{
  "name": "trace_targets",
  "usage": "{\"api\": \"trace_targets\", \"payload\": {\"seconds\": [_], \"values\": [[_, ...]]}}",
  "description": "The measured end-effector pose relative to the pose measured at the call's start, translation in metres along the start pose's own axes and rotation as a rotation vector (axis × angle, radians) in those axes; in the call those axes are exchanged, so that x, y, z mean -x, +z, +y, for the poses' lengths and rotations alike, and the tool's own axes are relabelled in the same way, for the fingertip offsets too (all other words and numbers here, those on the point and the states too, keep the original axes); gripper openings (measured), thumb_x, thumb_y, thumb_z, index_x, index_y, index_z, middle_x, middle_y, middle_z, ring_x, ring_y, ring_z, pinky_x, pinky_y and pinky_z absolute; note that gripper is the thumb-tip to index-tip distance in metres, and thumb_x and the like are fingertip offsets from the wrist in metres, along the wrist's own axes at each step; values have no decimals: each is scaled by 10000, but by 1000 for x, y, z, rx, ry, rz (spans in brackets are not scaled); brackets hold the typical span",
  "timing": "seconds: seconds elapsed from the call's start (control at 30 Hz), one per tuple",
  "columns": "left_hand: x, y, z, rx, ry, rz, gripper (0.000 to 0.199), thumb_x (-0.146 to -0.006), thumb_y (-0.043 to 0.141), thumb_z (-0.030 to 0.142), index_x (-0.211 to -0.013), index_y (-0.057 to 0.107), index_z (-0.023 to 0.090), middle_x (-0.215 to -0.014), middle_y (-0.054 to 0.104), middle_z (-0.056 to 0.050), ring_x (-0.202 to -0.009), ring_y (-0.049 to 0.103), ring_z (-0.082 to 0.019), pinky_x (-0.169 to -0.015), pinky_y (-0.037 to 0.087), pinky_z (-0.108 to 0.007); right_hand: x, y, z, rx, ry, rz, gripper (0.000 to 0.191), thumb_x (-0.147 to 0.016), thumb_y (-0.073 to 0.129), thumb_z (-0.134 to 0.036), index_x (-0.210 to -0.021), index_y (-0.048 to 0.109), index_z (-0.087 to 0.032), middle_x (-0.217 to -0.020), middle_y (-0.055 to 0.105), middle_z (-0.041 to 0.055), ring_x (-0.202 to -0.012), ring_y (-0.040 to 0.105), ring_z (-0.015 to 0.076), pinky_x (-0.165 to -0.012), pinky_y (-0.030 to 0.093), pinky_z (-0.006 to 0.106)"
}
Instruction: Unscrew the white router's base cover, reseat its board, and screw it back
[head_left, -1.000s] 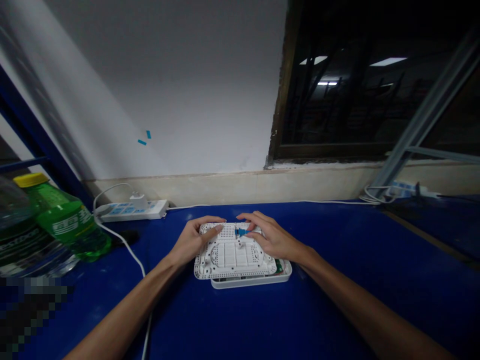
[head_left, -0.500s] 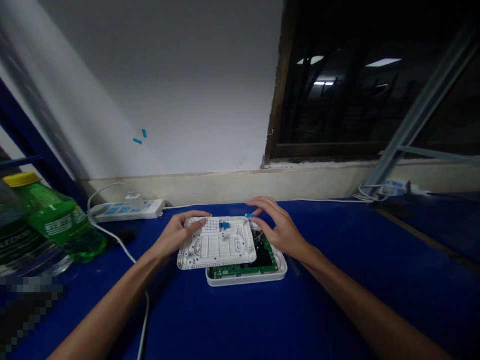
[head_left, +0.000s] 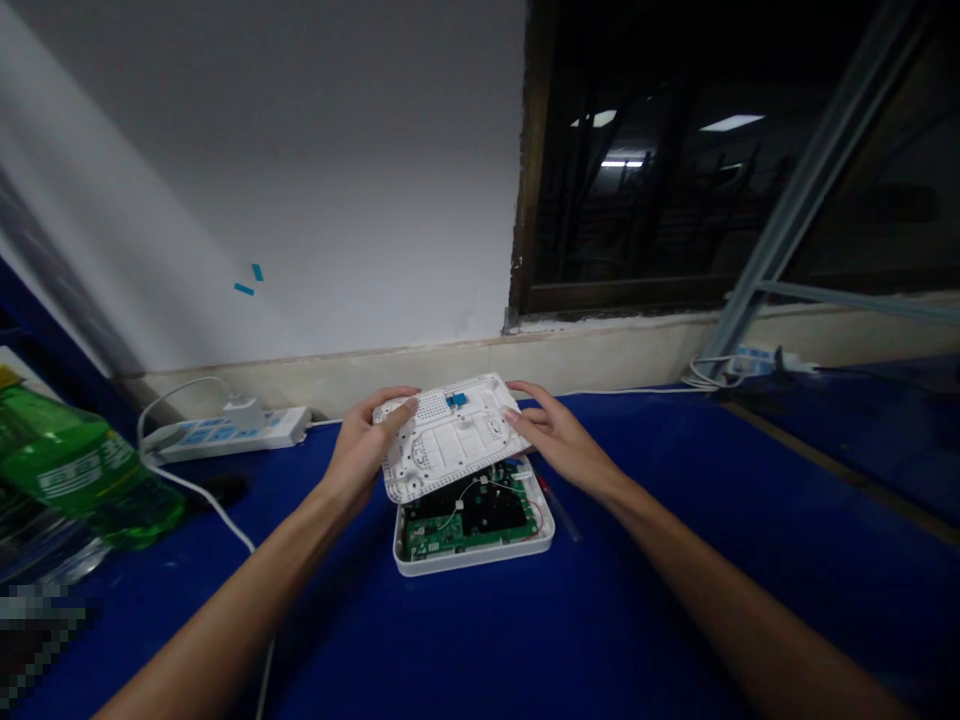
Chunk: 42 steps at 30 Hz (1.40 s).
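Note:
A white perforated plastic cover [head_left: 450, 450] is held tilted above a white casing [head_left: 480, 563], its right end higher than its left. My left hand [head_left: 365, 435] grips the cover's left edge, thumb on top. At the right edge, my right hand [head_left: 559, 435] holds the cover between thumb and fingers. A small blue piece [head_left: 456, 400] sits near the cover's far edge. Inside the casing lies a green circuit board [head_left: 435, 538] with a black area and thin wires; the cover hides its far left part.
A thin clear-and-red tool [head_left: 561, 510] lies right of the casing. At the left are a green bottle [head_left: 71, 465] and a white power strip [head_left: 232, 435] with its cable. Another power strip [head_left: 754, 362] is by the metal frame.
The cover has been raised and tilted, showing more of the board. My right hand has moved from a small blue connector to the cover's right edge. The camera view has shifted slightly.

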<state>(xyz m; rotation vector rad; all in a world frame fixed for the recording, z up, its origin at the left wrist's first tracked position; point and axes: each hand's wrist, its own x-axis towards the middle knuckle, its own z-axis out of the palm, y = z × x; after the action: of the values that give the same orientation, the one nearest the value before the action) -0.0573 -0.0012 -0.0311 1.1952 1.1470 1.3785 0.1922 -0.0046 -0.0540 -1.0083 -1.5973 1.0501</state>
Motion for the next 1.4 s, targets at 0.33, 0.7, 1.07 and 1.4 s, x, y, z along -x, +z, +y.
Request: {"api": "trace_targets", "payload": {"seconds": [0.33,0.7,1.07,1.4], "values": [[14,42,5,-914,447,-563,984,-773,664,683,-1553,239,259,-1452,487,-178,-1292,478,-415,-1060,377,-586,-10,-123,16,714,233,461,398,-951,417,-303,-1303,569,-195,-865,752,64,-736,707,197,-595,500,252],[23,31,8,-1326,260,-912,1189,-551,781,745,-1536,272,313,-1562,312,-195,-1401,290,-499,-1085,259,-676,4,-180,42,1183,667,409,392,-811,550,-187,-1185,661,-151,-1076,709,209,-994,689,343,-809,509,414],[24,26,12,-1352,298,-905,1129,-569,781,721,-1509,359,258,-1528,391,-172,-1354,392,-450,-1095,307,-601,6,-138,8,1334,555,317,269,-807,604,-203,-1058,685,-147,-1080,706,214,-1021,679,326,-825,509,411],[24,24,16,-1371,318,-905,1106,-517,837,620,-1480,398,299,-1380,527,-142,-1190,538,-409,-1025,392,-547,15,-35,3,946,110,-232,210,-644,787,-241,-796,642,-231,-661,690,-13,-579,619,168,-518,335,248]]}}
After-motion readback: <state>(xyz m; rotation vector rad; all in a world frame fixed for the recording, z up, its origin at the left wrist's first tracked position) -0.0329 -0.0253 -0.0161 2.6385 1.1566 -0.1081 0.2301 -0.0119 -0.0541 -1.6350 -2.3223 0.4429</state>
